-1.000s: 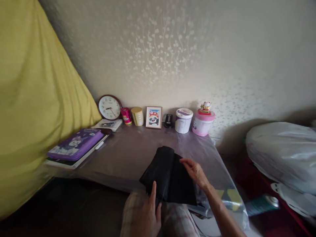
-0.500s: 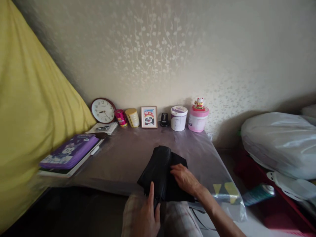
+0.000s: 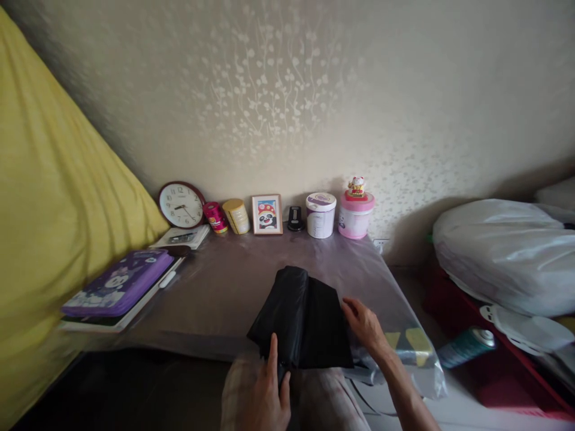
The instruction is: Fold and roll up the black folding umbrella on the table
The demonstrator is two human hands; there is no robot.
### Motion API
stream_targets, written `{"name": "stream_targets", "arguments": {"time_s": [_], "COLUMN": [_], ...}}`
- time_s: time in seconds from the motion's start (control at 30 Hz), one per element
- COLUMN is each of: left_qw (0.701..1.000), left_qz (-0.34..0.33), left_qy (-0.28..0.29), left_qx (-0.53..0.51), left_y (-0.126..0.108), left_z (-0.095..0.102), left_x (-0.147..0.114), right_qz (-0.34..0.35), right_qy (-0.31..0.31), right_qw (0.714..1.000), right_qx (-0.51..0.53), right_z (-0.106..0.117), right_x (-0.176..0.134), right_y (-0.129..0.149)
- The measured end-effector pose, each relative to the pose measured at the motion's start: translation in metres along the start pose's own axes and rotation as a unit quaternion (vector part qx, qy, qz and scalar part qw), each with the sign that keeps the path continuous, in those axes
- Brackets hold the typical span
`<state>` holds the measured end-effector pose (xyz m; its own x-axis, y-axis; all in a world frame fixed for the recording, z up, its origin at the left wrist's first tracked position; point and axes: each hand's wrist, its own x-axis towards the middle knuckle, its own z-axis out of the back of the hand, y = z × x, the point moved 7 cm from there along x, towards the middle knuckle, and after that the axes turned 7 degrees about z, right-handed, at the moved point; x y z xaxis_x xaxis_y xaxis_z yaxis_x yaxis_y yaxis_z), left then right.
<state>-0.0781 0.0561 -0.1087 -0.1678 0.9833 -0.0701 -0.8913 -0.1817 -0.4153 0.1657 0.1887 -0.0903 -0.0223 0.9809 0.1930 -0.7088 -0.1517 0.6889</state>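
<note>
A black folding umbrella [image 3: 291, 317], its canopy collapsed in loose flaps, lies over the front edge of the table above my lap. My left hand [image 3: 269, 395] is wrapped round its handle end at the bottom, index finger stretched up along the fabric and thumb on the other side. The handle is mostly hidden by that hand. Just at the right edge of the spread flap is my right hand [image 3: 363, 326], fingers slightly bent and a little apart. Whether its fingertips touch the fabric edge is hard to see.
Along the wall stand a clock [image 3: 181, 205], a pink can [image 3: 215, 217], a yellow-lidded tub [image 3: 236, 216], a picture frame [image 3: 267, 214], and two buckets, one topped by a cat figurine [image 3: 357, 187]. A purple case [image 3: 119, 284] lies left; a spray can [image 3: 467, 347] is right.
My right hand has slid right, off the middle of the flap to its outer edge, uncovering the fabric. My left hand keeps its hold on the handle. The view has shifted slightly.
</note>
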Motion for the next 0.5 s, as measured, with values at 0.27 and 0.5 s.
{"name": "stream_targets", "arguments": {"time_s": [0.27,0.5], "left_qw": [0.999,0.999], "left_qz": [0.014,0.000], "left_qy": [0.045,0.037], "left_qx": [-0.007,-0.006], "left_y": [0.000,-0.001], "left_z": [-0.007,-0.007], "left_x": [0.000,0.001], "right_qz": [-0.044,-0.032], "right_qy": [-0.029,-0.013], "right_qw": [0.992,0.998], "right_qx": [0.111,0.045], "right_z": [-0.008,-0.011], "right_x": [-0.003,-0.002], "right_y": [0.003,0.010]}}
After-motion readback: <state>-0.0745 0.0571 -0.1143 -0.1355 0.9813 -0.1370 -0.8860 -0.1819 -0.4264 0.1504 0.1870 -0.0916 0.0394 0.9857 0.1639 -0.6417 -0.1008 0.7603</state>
